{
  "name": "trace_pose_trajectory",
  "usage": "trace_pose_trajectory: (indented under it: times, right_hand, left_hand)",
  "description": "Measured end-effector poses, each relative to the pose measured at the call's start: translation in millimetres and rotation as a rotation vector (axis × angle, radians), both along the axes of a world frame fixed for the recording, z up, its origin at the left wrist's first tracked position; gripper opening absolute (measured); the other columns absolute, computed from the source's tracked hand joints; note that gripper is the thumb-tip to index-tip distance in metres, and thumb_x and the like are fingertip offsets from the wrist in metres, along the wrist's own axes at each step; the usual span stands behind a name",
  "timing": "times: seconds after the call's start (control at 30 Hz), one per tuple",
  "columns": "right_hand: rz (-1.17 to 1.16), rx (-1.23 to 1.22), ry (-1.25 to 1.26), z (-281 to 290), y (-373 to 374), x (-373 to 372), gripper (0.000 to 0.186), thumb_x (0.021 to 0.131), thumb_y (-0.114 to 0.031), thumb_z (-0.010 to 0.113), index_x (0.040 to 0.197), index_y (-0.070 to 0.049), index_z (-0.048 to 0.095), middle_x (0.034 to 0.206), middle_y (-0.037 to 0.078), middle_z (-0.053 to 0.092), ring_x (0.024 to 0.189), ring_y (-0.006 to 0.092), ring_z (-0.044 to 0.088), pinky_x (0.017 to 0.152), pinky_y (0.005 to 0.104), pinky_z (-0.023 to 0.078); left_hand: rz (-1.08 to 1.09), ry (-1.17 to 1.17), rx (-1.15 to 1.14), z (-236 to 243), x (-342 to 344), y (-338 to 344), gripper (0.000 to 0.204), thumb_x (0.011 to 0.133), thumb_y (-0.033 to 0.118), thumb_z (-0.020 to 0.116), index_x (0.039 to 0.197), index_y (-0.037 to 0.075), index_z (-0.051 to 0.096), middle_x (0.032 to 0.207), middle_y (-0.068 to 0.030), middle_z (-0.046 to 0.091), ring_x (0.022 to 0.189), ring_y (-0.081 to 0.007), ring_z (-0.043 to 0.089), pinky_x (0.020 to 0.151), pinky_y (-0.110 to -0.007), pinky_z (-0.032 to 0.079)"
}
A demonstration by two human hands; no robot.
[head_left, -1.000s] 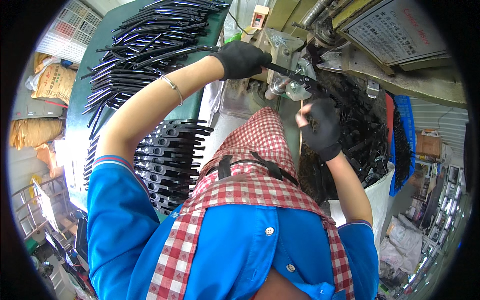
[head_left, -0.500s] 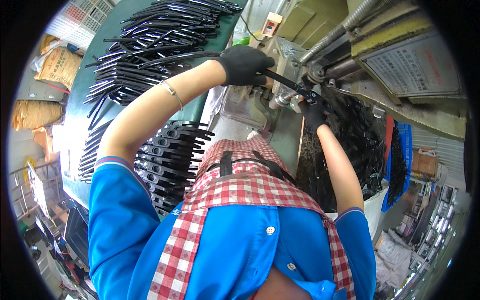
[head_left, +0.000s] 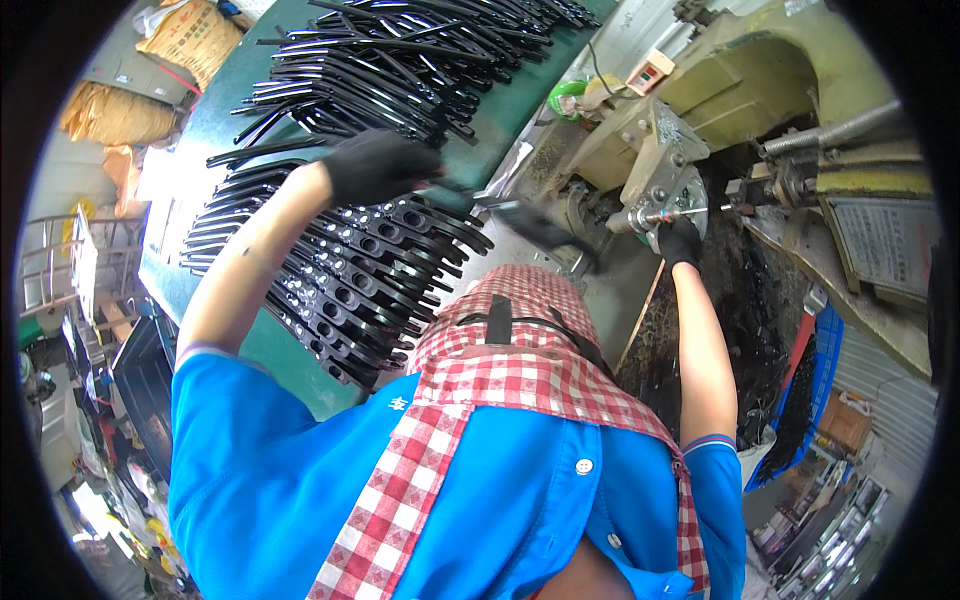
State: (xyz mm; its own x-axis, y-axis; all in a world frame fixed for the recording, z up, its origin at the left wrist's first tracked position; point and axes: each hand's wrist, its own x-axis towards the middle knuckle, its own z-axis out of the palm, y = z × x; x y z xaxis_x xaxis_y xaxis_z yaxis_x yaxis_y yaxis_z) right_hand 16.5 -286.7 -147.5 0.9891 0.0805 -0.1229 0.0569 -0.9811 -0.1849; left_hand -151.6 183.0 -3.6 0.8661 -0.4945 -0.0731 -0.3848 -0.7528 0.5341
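Observation:
My left hand (head_left: pixel 382 168), in a black glove, is closed on a black metal bar (head_left: pixel 540 226) over the table's right edge. The bar slants down to the right, its far end smeared by motion. Under and beside this hand lies a row of finished-looking black parts (head_left: pixel 365 262) with round holes and forked ends. My right hand (head_left: pixel 680 243), also gloved in black, is at the machine's metal fixture (head_left: pixel 640 218), beside a thin bright rod. Its fingers look curled; what they hold is hidden.
A big pile of black bent bars (head_left: pixel 400 70) covers the far part of the green table (head_left: pixel 510 130). The olive-green machine (head_left: pixel 850 60) stands at the right. Below it, a bin (head_left: pixel 730 320) holds dark parts. A blue crate (head_left: pixel 815 370) is farther right.
My left hand has drawn the black bar away from the machine, leftward over the table. My right hand has let the bar go and stays at the fixture. The view has shifted.

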Motion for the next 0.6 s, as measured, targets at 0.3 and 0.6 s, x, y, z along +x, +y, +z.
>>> trace_pose_trajectory:
  times: [0.3, 0.6]
  right_hand:
    - [0.118, 0.525, -0.066, -32, -48, 12, 0.014, 0.079, -0.017, 0.063, 0.08, -0.003, 0.065, 0.07, 0.01, 0.064, 0.066, 0.0249, 0.062, 0.064, 0.0362, 0.049]
    - [-0.155, 1.7, 0.306, 122, 5, -45, 0.008, 0.087, -0.009, 0.065, 0.089, -0.004, 0.06, 0.078, 0.004, 0.058, 0.075, 0.0153, 0.057, 0.072, 0.0304, 0.049]
  left_hand:
    - [0.818, 0.026, -0.162, -79, -146, 102, 0.022, 0.074, 0.007, 0.056, 0.092, 0.004, 0.069, 0.089, -0.011, 0.063, 0.087, -0.0266, 0.062, 0.079, -0.032, 0.048]
    - [0.844, -0.256, 0.108, -63, -66, 89, 0.023, 0.086, 0.028, 0.06, 0.093, 0.007, 0.065, 0.089, -0.0119, 0.063, 0.081, -0.0305, 0.064, 0.072, -0.038, 0.048]
